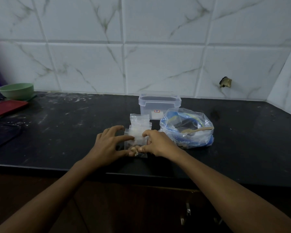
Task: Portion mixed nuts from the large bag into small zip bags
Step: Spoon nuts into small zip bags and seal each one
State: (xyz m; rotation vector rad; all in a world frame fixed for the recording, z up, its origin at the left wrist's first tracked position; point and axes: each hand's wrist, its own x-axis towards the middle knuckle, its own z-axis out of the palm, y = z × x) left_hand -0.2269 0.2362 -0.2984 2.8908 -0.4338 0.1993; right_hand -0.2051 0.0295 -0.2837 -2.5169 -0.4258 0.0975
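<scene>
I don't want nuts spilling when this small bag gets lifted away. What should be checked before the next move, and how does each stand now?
1. Both hands on the small zip bag: ok; left hand and right hand pinch it.
2. Nuts inside: ok.
3. Zip fully closed: cannot tell.
4. Large bag open: ok.
5. Spoon resting in it: ok.
6. Empty zip bags beside it: ok.

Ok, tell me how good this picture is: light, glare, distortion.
Head view: dim, bluish light; the black countertop swallows detail, so nuts in the small clear zip bag barely show; soft highlights on the large crinkled plastic bag; wide-angle bending curves the marbled white wall tiles and counter edge; focus is acceptable.
</scene>
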